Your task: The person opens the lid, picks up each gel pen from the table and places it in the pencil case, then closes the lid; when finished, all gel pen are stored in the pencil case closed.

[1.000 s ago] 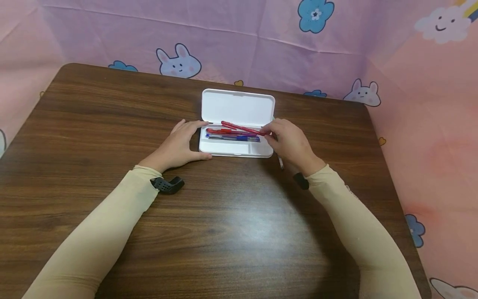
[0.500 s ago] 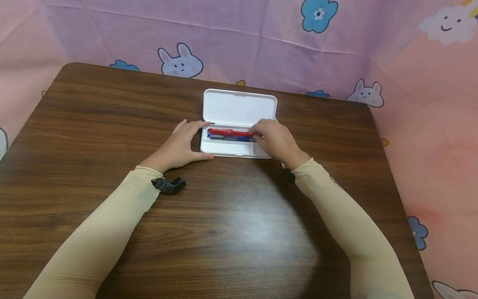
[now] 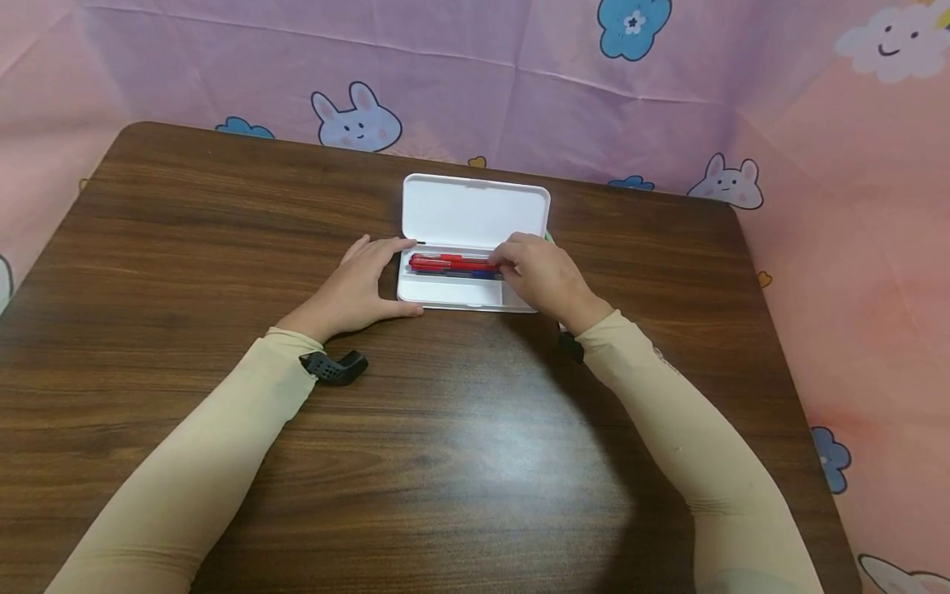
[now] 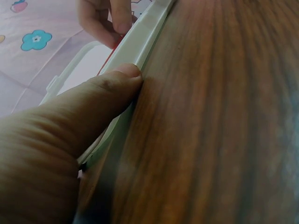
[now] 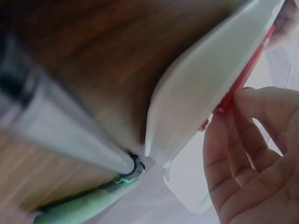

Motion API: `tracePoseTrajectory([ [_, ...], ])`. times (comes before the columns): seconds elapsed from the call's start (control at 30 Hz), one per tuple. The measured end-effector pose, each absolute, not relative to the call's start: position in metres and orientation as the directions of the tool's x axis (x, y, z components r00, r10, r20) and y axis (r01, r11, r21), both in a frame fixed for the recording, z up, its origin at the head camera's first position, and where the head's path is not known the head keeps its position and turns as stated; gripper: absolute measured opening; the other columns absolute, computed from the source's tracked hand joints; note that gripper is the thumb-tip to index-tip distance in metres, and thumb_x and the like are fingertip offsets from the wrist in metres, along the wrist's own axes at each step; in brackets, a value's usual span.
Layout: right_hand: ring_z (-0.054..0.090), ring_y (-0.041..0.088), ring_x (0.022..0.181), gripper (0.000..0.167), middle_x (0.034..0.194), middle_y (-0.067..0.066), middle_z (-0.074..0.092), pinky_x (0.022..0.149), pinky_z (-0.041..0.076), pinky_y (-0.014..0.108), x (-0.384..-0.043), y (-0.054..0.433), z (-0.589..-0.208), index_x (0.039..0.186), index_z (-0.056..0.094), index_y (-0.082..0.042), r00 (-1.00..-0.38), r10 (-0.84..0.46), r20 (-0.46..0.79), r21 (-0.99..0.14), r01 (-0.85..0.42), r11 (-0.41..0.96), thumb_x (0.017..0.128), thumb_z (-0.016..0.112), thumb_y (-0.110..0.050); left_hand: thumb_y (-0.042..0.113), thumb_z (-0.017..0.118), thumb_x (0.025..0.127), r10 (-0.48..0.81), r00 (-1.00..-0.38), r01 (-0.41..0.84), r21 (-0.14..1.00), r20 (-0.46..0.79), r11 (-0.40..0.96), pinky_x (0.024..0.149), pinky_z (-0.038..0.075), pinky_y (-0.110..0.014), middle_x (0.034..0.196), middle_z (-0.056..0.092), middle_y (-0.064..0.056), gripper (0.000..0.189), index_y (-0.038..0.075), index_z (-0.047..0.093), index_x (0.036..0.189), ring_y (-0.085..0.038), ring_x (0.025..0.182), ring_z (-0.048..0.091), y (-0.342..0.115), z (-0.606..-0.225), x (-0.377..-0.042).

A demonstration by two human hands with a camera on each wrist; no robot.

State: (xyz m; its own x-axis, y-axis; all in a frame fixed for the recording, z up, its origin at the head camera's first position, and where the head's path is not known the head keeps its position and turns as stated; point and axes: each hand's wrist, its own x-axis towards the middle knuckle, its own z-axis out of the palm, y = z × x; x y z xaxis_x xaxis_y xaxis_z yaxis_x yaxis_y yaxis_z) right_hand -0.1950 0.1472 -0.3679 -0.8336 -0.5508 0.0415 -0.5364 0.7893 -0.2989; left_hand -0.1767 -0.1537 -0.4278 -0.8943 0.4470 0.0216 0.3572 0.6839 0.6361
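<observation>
An open white pencil case [image 3: 445, 290] lies on the table with its lid [image 3: 475, 210] tipped back. Several pens lie in its long rear compartment, red ones in front of view and a blue pen [image 3: 484, 275] partly covered beneath. My left hand [image 3: 345, 293] holds the case's left end, thumb against the front wall and fingers at the rear corner by the hinge. At the other end my right hand [image 3: 547, 279] pinches a red pen [image 5: 247, 70] between thumb and fingertips, low over the rear compartment. Its held end is hidden in the head view.
Just right of the case, a translucent pen [image 5: 70, 121] and a green item [image 5: 84, 205] lie on the wooden table [image 3: 445, 462]; my right hand mostly covers them in the head view. A printed cloth [image 3: 460, 82] hangs behind the table's far edge.
My right hand has moved left and inward, bringing the red pen from a slant down level with the other pens in the rear compartment. The left hand stays on the case.
</observation>
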Motion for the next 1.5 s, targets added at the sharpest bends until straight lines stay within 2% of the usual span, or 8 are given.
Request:
tracePoseTrajectory([
  [0.23,0.067,0.022,0.100,0.019,0.110,0.007,0.071,0.086,0.058,0.039,-0.194,0.164,-0.360,0.115,0.076,-0.009,-0.844,-0.534,0.053,-0.340,-0.518,0.785,0.098,0.069,-0.008,0.055,0.085,0.080,0.445,-0.895,0.354,0.632,0.016,0.689,0.130,0.000,-0.046,0.163,0.039,-0.012,0.104,0.013,0.034,0.161,-0.035,0.153,0.029,-0.154,-0.427,-0.178],
  [0.4,0.067,0.027,0.098,0.024,0.109,0.013,0.068,0.083,0.058,0.041,-0.189,0.196,-0.350,0.121,0.071,-0.003,-0.880,-0.463,0.106,-0.411,-0.463,0.785,0.097,0.069,-0.007,0.055,0.085,0.081,0.448,-0.894,0.361,0.628,0.022,0.690,0.130,0.000,-0.045,0.163,0.040,-0.012,0.104,0.012,0.034,0.160,-0.034,0.153,0.030,-0.154,-0.427,-0.179],
  [0.47,0.066,0.029,0.101,0.031,0.114,0.015,0.066,0.086,0.058,0.045,-0.186,0.212,-0.346,0.128,0.067,-0.001,-0.905,-0.416,0.090,-0.438,-0.411,0.800,0.098,0.068,-0.009,0.056,0.085,0.081,0.448,-0.894,0.363,0.626,0.025,0.690,0.130,0.000,-0.045,0.163,0.040,-0.012,0.104,0.012,0.034,0.160,-0.034,0.153,0.030,-0.154,-0.427,-0.179],
  [0.63,0.057,0.036,0.127,0.051,0.139,0.020,0.059,0.106,0.049,0.056,-0.179,0.246,-0.348,0.145,0.054,-0.002,-0.948,-0.318,-0.013,-0.466,-0.276,0.841,0.099,0.068,-0.016,0.056,0.085,0.081,0.445,-0.895,0.362,0.627,0.028,0.689,0.130,0.000,-0.045,0.162,0.041,-0.012,0.104,0.012,0.035,0.160,-0.034,0.152,0.032,-0.156,-0.427,-0.179],
  [0.73,0.054,0.037,0.131,0.054,0.145,0.020,0.055,0.108,0.047,0.057,-0.174,0.254,-0.356,0.148,0.050,-0.003,-0.953,-0.294,-0.076,-0.486,-0.222,0.845,0.099,0.068,-0.018,0.055,0.085,0.081,0.443,-0.896,0.360,0.628,0.027,0.690,0.130,0.000,-0.045,0.162,0.041,-0.012,0.103,0.012,0.035,0.160,-0.034,0.152,0.032,-0.157,-0.426,-0.178],
  [1.0,0.064,0.034,0.110,0.048,0.125,0.019,0.065,0.095,0.055,0.053,-0.168,0.248,-0.374,0.140,0.054,-0.001,-0.955,-0.242,-0.171,-0.538,-0.115,0.835,0.098,0.071,-0.016,0.055,0.085,0.081,0.443,-0.896,0.358,0.627,0.023,0.692,0.130,0.000,-0.045,0.162,0.040,-0.012,0.103,0.012,0.034,0.160,-0.033,0.152,0.033,-0.157,-0.427,-0.178],
  [1.2,0.064,0.033,0.105,0.038,0.116,0.019,0.067,0.094,0.055,0.051,-0.172,0.239,-0.379,0.130,0.061,0.002,-0.959,-0.230,-0.163,-0.506,-0.119,0.854,0.097,0.072,-0.013,0.055,0.085,0.081,0.450,-0.892,0.366,0.628,0.028,0.686,0.130,0.000,-0.045,0.162,0.040,-0.012,0.103,0.012,0.034,0.160,-0.033,0.152,0.033,-0.155,-0.428,-0.178],
  [1.5,0.062,0.033,0.102,0.030,0.110,0.020,0.067,0.087,0.055,0.049,-0.173,0.237,-0.381,0.125,0.064,0.004,-0.968,-0.207,-0.143,-0.478,-0.116,0.871,0.098,0.069,-0.009,0.055,0.085,0.081,0.450,-0.892,0.368,0.634,0.034,0.681,0.130,0.001,-0.046,0.162,0.041,-0.012,0.103,0.012,0.035,0.160,-0.034,0.152,0.032,-0.153,-0.427,-0.178],
])
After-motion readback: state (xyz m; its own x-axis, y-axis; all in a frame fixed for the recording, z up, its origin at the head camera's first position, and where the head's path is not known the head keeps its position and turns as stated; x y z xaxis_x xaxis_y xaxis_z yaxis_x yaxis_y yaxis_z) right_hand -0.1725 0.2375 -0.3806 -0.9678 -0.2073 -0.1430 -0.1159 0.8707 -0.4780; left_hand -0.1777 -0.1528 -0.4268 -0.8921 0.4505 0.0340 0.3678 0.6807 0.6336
